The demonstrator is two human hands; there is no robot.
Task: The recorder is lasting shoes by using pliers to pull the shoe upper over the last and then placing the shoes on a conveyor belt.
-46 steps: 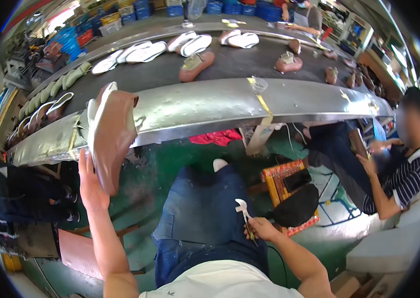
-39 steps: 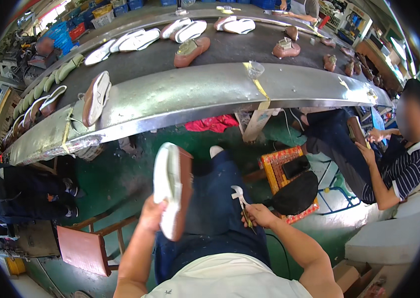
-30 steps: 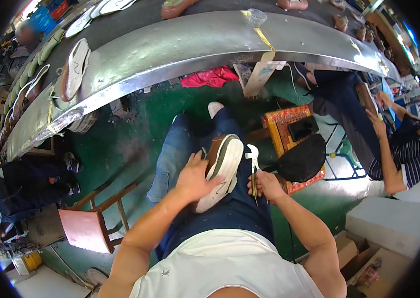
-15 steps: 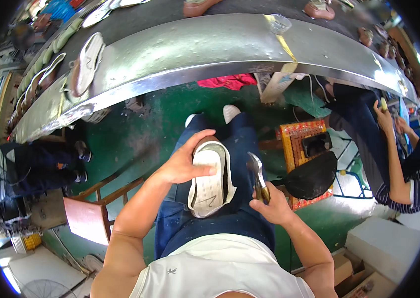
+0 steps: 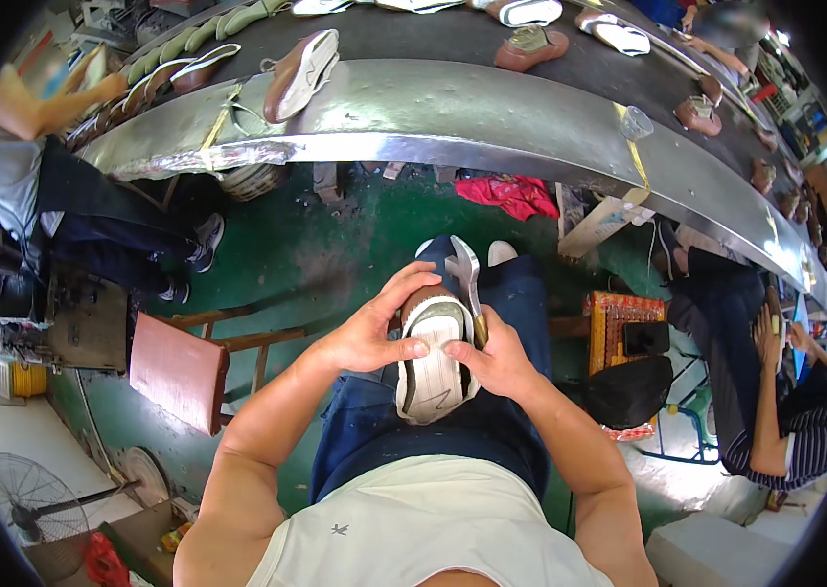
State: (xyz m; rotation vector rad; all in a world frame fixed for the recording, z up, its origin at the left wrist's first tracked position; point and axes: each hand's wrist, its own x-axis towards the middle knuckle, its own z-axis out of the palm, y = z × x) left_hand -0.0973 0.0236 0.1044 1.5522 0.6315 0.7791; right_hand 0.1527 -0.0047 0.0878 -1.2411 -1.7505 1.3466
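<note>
A shoe with a brown upper and a ribbed white sole rests above my lap, sole facing up. My left hand grips its left side, fingers over the brown end and thumb on the sole. From the right, my right hand presses its thumb onto the sole near the other thumb. That same hand is closed around a hammer, whose curved silver head points away from me beside the shoe. Most of the hammer's handle is hidden by the fingers.
Ahead runs a metal-edged workbench bearing several shoes, one brown and white shoe near its edge. A pink-topped stool stands left, a patterned seat with a black bag right. People work at both sides. A fan is lower left.
My right hand has brought the hammer inward and now touches the shoe's sole. The sole's right edge, gaping before, now sits closer to the upper. My view has shifted, showing more bench.
</note>
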